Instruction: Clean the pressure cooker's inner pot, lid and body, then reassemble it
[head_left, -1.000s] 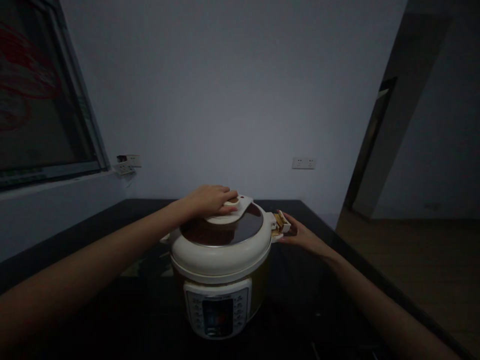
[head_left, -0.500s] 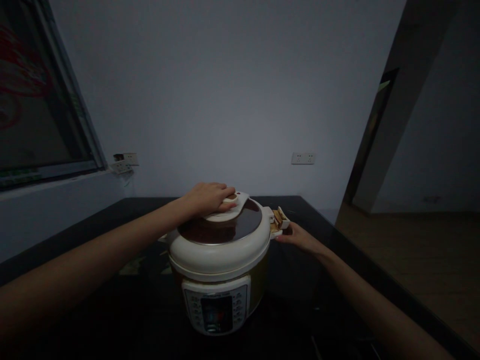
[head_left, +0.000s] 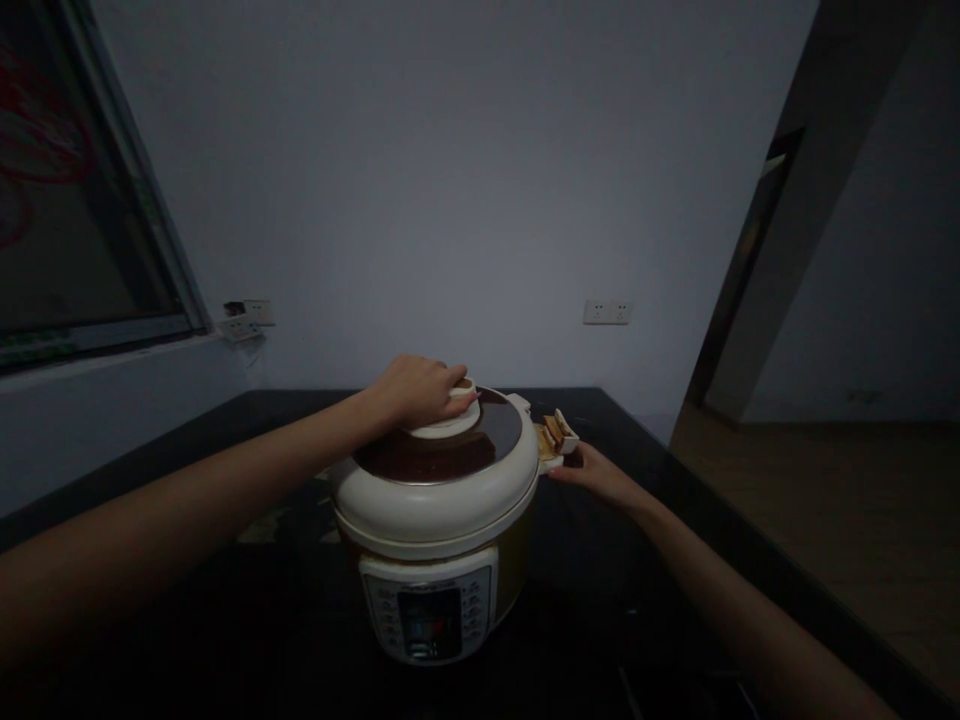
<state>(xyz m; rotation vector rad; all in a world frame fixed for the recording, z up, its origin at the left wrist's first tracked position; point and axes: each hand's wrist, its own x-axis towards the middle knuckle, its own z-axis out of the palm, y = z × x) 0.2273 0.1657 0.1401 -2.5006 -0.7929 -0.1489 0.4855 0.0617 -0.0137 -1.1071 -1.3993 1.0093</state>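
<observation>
In front of me stands an electric pressure cooker [head_left: 517,560] with a control panel [head_left: 430,612] facing me. On top is its round lid [head_left: 442,505], white at the rim and dark reddish brown in the middle. My left hand [head_left: 426,390] is closed around the white lid handle [head_left: 442,428]. At the cooker's right side, my right hand [head_left: 592,470] grips the side handle [head_left: 553,464] from outside and below, thumb along its near edge. That handle's inside is stained yellow-brown. The lid's small white lug [head_left: 519,403] sits behind it, apart from it.
The cooker rests on a glossy black countertop [head_left: 600,570] against a pale wall [head_left: 450,200]. Wall sockets [head_left: 607,312] are at the right, and more sockets [head_left: 247,318] sit by the window [head_left: 90,200]. A wooden floor [head_left: 810,510] lies beyond the counter's right edge.
My left hand has turned the lid counterclockwise as seen from above. The lid's lug has swung backward, away from the side handle. My right hand keeps its hold on the side handle.
</observation>
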